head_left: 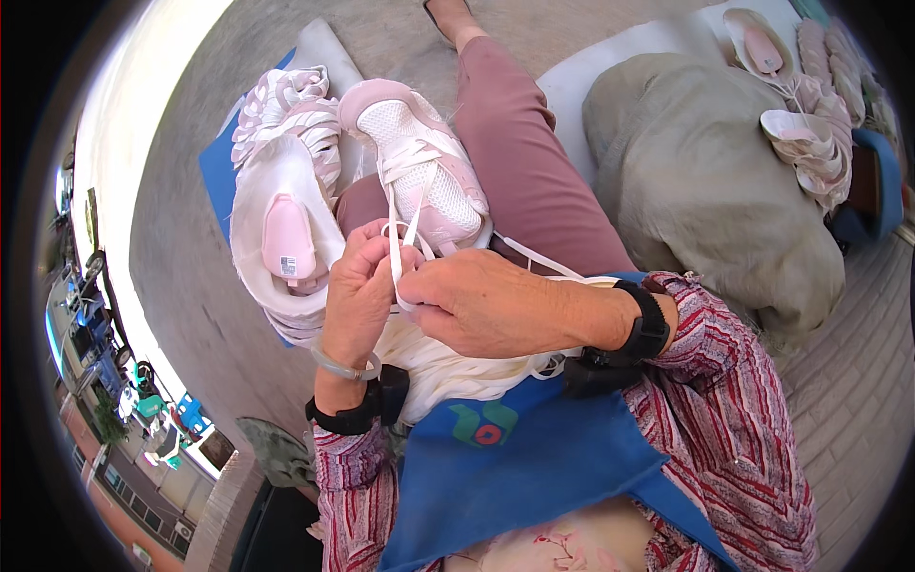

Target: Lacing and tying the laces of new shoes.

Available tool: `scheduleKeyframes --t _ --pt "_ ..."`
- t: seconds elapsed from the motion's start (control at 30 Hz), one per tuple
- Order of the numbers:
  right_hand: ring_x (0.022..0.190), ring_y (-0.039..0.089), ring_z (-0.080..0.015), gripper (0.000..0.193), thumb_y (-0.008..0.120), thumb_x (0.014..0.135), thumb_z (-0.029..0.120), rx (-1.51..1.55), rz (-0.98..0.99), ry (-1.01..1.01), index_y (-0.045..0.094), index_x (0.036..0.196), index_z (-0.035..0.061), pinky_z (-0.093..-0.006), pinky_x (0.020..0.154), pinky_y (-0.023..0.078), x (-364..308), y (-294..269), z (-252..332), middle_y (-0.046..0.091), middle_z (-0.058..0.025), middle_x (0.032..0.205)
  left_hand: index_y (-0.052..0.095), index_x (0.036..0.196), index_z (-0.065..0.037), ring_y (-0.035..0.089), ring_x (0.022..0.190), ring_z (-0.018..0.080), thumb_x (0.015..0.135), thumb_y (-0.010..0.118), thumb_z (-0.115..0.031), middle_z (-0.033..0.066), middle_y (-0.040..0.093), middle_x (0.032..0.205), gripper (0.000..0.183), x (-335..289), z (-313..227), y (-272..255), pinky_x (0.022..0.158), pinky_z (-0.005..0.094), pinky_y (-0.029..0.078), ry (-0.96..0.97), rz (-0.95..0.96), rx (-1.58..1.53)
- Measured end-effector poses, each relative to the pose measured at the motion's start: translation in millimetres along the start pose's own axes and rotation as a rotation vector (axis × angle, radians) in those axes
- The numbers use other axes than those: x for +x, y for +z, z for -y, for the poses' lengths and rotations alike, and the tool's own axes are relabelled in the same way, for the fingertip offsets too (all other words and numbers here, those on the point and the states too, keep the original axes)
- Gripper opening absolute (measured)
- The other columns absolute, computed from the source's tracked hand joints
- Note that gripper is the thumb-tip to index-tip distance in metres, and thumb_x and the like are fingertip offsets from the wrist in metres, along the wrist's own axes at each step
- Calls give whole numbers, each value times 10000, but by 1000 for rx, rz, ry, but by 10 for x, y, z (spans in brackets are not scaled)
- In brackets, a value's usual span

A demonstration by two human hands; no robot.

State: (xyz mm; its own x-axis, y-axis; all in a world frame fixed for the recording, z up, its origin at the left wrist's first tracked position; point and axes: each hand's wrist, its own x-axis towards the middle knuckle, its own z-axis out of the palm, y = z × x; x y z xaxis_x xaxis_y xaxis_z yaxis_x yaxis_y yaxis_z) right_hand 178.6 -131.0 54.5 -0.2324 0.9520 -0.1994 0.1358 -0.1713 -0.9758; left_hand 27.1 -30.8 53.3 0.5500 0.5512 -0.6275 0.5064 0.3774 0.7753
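Observation:
A pink and white mesh sneaker (419, 162) lies across my thigh, with a white shoelace (396, 224) partly threaded through its upper part. My left hand (362, 272) pinches the lace just below the shoe. Beside it, my right hand (481, 300) is closed with its fingertips on a loop of the same lace. The fingertips overlap, so part of the lace is hidden. Below my hands a heap of loose white laces (438, 372) rests on my lap, over a blue apron (534, 453).
To the left stands a stack of pink and white shoe uppers (286, 110), and an upper with a pink inside (286, 238) is next to it. A grey-green cloth (705, 181) covers a bulky shape at right. More uppers (810, 143) lie beyond it, near a blue object (875, 181).

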Motion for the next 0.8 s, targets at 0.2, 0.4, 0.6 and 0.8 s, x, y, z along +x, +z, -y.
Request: scheduleKeyframes --t 0.2,0.4,0.6,0.8 --pt "801 583 -318 82 546 759 41 -414 -377 -299 585 793 -23 -403 610 486 -104 -193 -86 575 -175 802 628 876 35 549 876 82 907 525 -121 54 464 1217 189 -21 -53 -121 779 217 459 49 -99 26" --pt "750 525 -51 146 514 903 66 382 -330 192 621 899 -33 -219 673 434 -235 -466 -83 602 4 760 548 879 -42 547 688 129 979 437 -200 2 527 707 217 -29 155 -205 784 323 479 -117 8 -644" --pt "562 489 -127 180 547 883 148 -23 -390 107 626 874 -14 -280 529 411 -327 -614 -214 549 -64 622 553 928 -48 383 481 64 979 442 -230 -78 364 523 219 -92 310 -380 640 264 445 -171 251 -754" --pt "558 529 -219 181 573 881 170 -251 -333 188 639 889 1 -316 544 434 -383 -684 -227 572 -131 658 591 994 13 379 516 41 965 498 -221 -72 363 561 253 -207 281 -484 634 266 468 -120 306 -526"
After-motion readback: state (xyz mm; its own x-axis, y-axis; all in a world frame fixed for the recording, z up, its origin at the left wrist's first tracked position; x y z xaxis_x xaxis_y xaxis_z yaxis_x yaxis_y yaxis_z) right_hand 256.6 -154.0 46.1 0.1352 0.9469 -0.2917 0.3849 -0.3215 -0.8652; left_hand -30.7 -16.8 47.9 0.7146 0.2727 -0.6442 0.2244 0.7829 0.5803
